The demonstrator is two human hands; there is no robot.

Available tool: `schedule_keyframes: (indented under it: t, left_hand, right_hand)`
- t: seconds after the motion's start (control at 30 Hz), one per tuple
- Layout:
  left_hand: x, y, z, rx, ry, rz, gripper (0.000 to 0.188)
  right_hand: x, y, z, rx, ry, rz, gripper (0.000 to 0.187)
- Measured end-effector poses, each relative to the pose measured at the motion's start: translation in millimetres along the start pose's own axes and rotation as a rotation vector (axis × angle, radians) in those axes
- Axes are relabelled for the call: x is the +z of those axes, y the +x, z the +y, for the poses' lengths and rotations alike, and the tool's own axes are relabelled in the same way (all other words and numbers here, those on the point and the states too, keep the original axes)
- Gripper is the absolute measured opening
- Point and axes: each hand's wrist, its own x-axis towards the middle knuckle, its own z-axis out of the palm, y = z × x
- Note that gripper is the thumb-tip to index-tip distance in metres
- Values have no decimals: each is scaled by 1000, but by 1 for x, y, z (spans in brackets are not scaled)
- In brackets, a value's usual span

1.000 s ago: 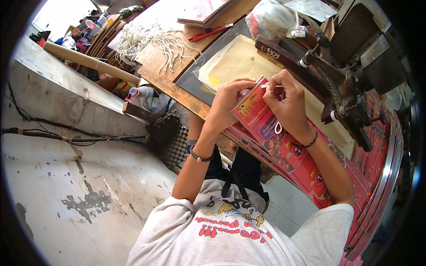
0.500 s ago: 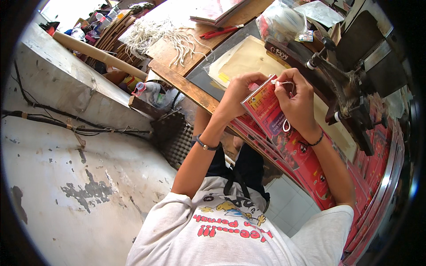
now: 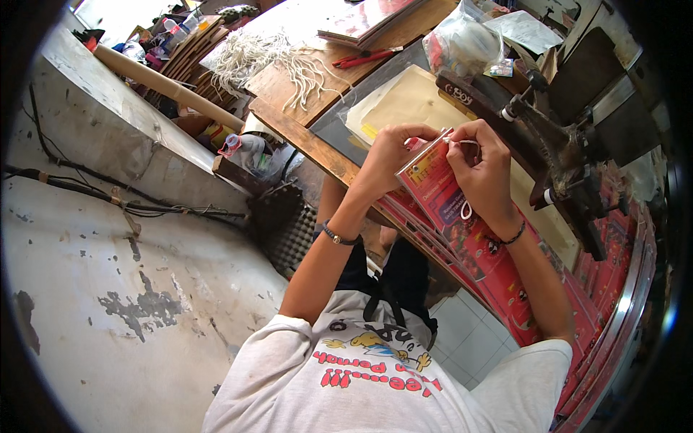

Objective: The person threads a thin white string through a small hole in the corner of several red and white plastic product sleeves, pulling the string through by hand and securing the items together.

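Observation:
A long red printed board (image 3: 473, 245), like a menu card, lies slanting over the table edge on top of similar boards. My left hand (image 3: 390, 155) is closed on its far left edge near the top, with the thumb and fingers at the corner. My right hand (image 3: 485, 173) pinches a thin white cord (image 3: 466, 211) at that same top corner. A loop of the cord hangs below the right fingers over the printed face. Where the cord passes the board is hidden by my fingertips.
A heap of white cords (image 3: 249, 58) and a red-handled cutting tool (image 3: 364, 58) lie on the wooden table (image 3: 271, 119). Tan sheets (image 3: 397, 97) lie beyond my hands. A dark metal machine (image 3: 556, 137) stands at right, above more red boards (image 3: 613, 267).
The whole view has shifted slightly. My hands stay at the board's top corner, with the right fingers still pinching the cord and only slightly moved.

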Motion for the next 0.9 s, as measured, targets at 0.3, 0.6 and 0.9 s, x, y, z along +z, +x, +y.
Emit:
schedule_keyframes:
  t: [0.3, 0.6, 0.9]
  left_hand:
    - [4, 7, 1, -98, 48, 116, 15]
    - [0, 2, 0, 34, 96, -17, 27]
    - [-3, -1, 1, -79, 135, -35, 27]
  right_hand:
    - [-9, 8, -4, 54, 37, -21, 15]
    - [-21, 16, 0, 0, -98, -248, 17]
    - [-21, 15, -2, -92, -162, -244, 13]
